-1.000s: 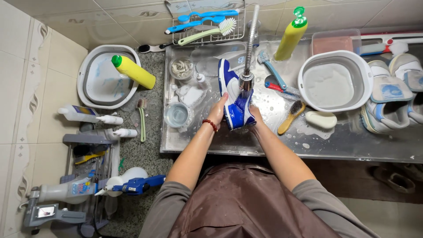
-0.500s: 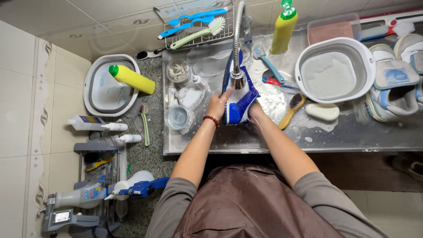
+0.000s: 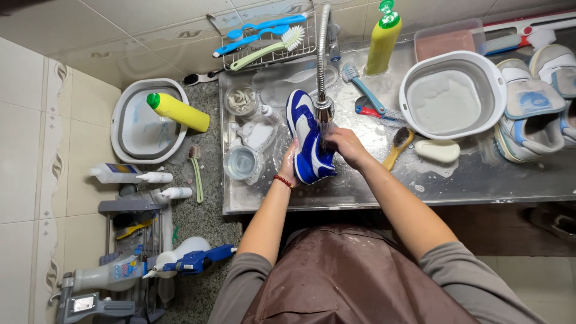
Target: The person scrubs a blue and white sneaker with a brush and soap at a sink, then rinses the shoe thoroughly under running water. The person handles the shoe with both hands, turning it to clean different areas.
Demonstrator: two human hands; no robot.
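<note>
Head view: we grip the blue-and-white sneaker (image 3: pixel 307 141) under the faucet (image 3: pixel 324 108), left hand (image 3: pixel 289 165) fingers clamped on its heel side, right hand (image 3: pixel 341 144) fingers clamped opposite, near the worktop (image 3: pixel 480 180) front edge.

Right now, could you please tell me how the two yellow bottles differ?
The yellow bottle by the basin lies on its side on the grey basin, with a plain green cap. The yellow bottle by the tap stands upright behind the sink, with a green pump top. Both are yellow with green tops.

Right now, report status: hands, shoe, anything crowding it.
Left hand and right hand both grip blue-and-white shoe. Shoe under faucet head, water running. Cup and wooden brush flank it.
</note>
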